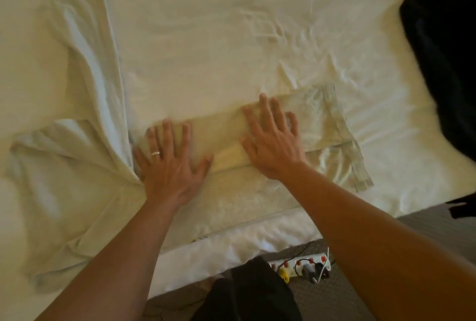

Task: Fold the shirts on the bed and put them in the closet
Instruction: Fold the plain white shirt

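Both hands flat, fingers spread: left hand [168,163], right hand [274,140] pressing folded shirt [226,148] on bed [206,24]. Dark garment [443,58] at 2 o'clock; power strip [298,266] on floor, 6 o'clock.

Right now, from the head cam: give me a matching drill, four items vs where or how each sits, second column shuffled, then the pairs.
Column one:
1. left hand
2. dark garment
3. power strip
4. pale shirt

Column two:
A. on the floor below the bed edge
B. at the right edge of the bed
C. flat, fingers spread, ring on one finger
D. partly folded, under both palms

Pairs: 1-C, 2-B, 3-A, 4-D. The right hand also presses flat on the shirt.
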